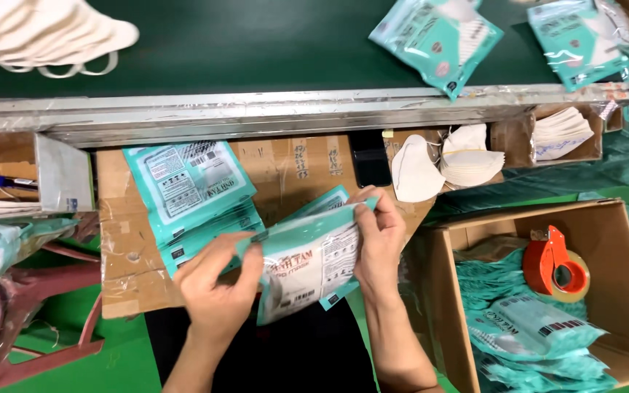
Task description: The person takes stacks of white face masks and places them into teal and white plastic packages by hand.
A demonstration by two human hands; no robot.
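Note:
My left hand [220,280] and my right hand [380,236] both grip a teal and clear mask pouch [307,266] over a cardboard work surface [285,171]. The left hand pinches the pouch's left edge, the right hand holds its upper right edge. A white mask shows inside the pouch. A stack of flat teal pouches [191,193] lies just left of my hands. Loose white folded masks [445,164] sit to the upper right of the pouch.
A green conveyor belt [256,44] runs along the top, carrying filled pouches [438,40] and a pile of white masks [45,33]. A cardboard box [606,218] at right holds filled pouches and an orange tape dispenser [555,262]. A pink plastic stool [30,320] stands lower left.

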